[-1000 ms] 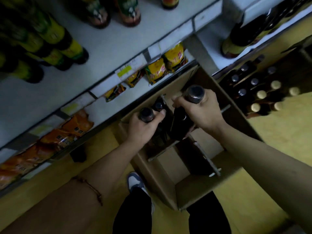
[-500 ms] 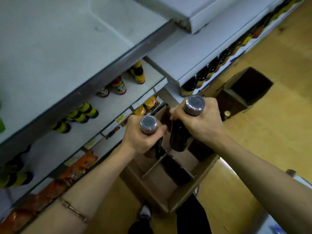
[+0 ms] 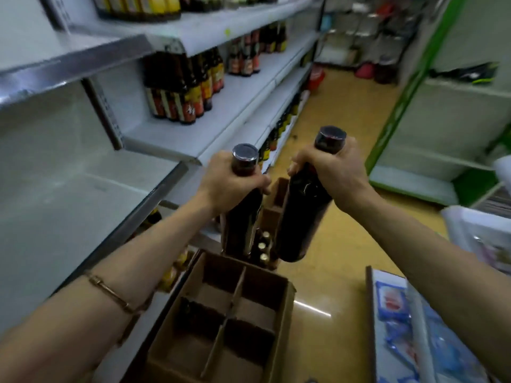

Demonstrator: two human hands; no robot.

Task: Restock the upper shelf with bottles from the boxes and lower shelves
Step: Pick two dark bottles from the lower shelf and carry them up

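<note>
Got a dark bottle (image 3: 243,217) by the neck in my left hand (image 3: 226,183) and another dark bottle (image 3: 301,214) in my right hand (image 3: 331,175), fingers wrapped tight, both up in the air over the divided cardboard box (image 3: 229,316), beside the bare shelf (image 3: 69,211).

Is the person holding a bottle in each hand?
Yes, the left hand grips one dark bottle by its neck and the right hand grips another dark bottle, both lifted above the cardboard box.

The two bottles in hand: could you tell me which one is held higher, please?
The right hand's bottle: its cap sits above the cap of the left hand's bottle.
</note>
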